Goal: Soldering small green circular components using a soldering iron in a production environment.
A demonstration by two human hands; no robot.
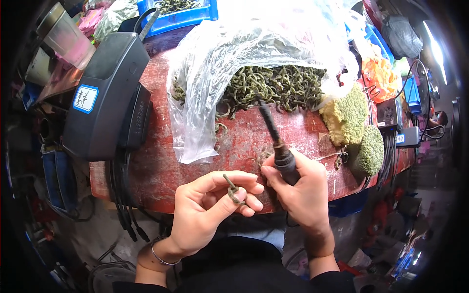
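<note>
My left hand (pixel 210 202) pinches a small green curled piece (pixel 233 194) between thumb and fingers; a thin straight stem sticks up from its looped lower part. In my right hand (pixel 303 190) is a dark soldering-iron-like tool (pixel 278 146), gripped by its thick black handle, with its long shaft slanting up and away to the left. The tool's tip reaches the front of a heap of similar green curled pieces (pixel 273 85); whether it touches them I cannot tell. That heap spills from a clear plastic bag (pixel 195 107) lying on the red worktable (pixel 239 151). The tool is apart from the held piece.
At the left stands a black machine housing (pixel 105 93) with hanging cables (pixel 124 200). Two rough yellow-green lumps (pixel 347 115) sit at the right. A blue tray (pixel 181 22) with more pieces is at the back. The table's worn front edge runs just beyond my body.
</note>
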